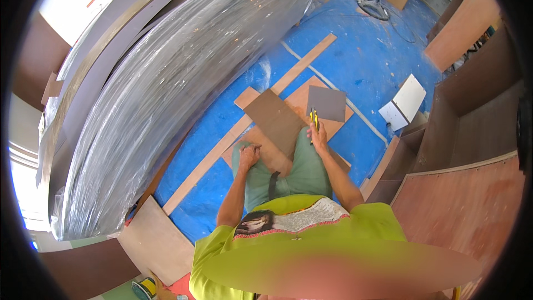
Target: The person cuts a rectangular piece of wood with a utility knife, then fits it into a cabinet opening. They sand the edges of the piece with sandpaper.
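My right hand (pixel 317 136) is closed round a slim yellow-and-black utility knife (pixel 314 117), which points forward above my right knee. My left hand (pixel 250 156) rests on my left knee, its fingers loosely bent and nothing visible in them. In front of my knees lies a brown sheet (pixel 275 116), partly over a reddish plywood piece (pixel 265 147). Beyond my right hand, a small grey sheet (pixel 326 103) sits on another plywood piece (pixel 300 98).
A long wooden strip (pixel 208 164) crosses the blue floor covering (pixel 361 61) diagonally. Plastic-wrapped panels (pixel 189 61) stand along the left. Brown cabinet frames (pixel 472 111) line the right, near a white box-like piece (pixel 404 103). A fan base (pixel 373 8) stands far ahead.
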Action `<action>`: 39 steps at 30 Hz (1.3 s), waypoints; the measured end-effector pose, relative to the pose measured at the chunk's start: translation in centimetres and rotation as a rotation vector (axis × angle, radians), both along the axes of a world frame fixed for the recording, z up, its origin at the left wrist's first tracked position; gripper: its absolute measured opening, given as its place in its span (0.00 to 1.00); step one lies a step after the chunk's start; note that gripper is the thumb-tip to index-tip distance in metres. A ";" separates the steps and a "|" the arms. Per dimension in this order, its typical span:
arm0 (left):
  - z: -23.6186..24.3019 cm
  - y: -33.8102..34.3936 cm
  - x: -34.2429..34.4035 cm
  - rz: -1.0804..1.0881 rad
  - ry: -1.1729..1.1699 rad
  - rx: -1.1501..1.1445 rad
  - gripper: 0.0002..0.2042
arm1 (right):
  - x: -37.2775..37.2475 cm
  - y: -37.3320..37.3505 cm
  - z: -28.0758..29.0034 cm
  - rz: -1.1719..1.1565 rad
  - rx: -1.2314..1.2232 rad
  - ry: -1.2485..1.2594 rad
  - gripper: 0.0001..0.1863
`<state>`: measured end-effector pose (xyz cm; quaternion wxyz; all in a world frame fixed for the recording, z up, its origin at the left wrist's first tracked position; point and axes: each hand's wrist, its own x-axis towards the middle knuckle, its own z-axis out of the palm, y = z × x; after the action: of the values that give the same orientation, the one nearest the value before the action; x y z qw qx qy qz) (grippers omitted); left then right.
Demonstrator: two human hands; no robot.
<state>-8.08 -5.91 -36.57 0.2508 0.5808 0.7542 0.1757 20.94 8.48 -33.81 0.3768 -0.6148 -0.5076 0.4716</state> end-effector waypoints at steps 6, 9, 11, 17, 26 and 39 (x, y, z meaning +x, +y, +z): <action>0.3 0.1 0.2 0.025 -0.012 -0.014 0.16 | -0.2 -0.2 0.7 -0.002 0.002 0.029 0.21; 0.3 0.1 0.1 0.005 0.007 -0.009 0.15 | -0.2 -0.1 0.2 -0.009 0.021 -0.019 0.22; 0.3 0.2 0.1 0.012 -0.011 -0.054 0.15 | 0.0 0.1 -0.6 -0.008 0.044 0.073 0.21; 0.6 0.0 0.0 0.009 -0.032 -0.066 0.16 | 2.8 5.8 -1.2 -0.201 -0.158 0.477 0.17; 0.3 0.2 -0.2 0.016 -0.063 -0.064 0.16 | 8.1 26.4 23.4 -0.137 0.333 0.489 0.19; 0.1 0.0 -0.3 -0.005 -0.009 -0.017 0.15 | 2.3 14.3 10.2 0.098 0.115 0.282 0.21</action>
<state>-8.36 -5.95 -36.44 0.2598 0.5799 0.7529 0.1713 23.28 22.74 -23.59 0.4554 -0.4944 -0.5053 0.5412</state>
